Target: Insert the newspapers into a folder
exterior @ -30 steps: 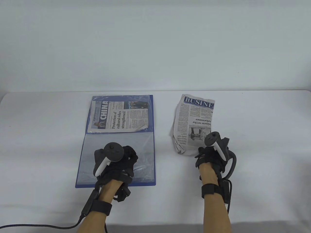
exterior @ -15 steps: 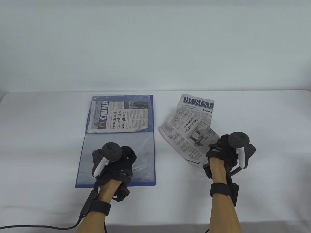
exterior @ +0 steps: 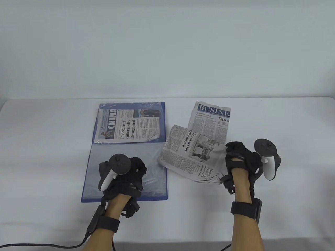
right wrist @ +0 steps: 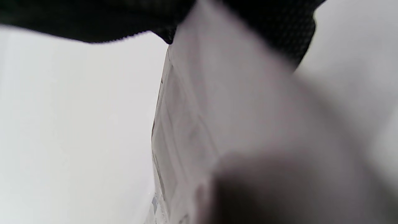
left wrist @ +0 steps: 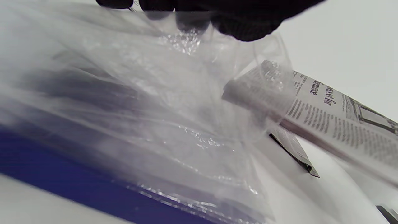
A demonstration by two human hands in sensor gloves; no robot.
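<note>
A newspaper [left wrist: 329, 112] corner pokes into the clear sleeve [left wrist: 174, 124] the hand [left wrist: 217, 15] pinches.

A white table [exterior: 39, 146] filled the lower part of the table view, its top smooth and matte, with its far edge running straight across and its corners rounded at left and right. Behind it rose a plain pale wall [exterior: 167, 47], greyish white with a faint blue cast and unmarked. The light was soft and even, and shadows on the table were faint. A black cable [exterior: 39, 244] lay along its near edge at the left
</note>
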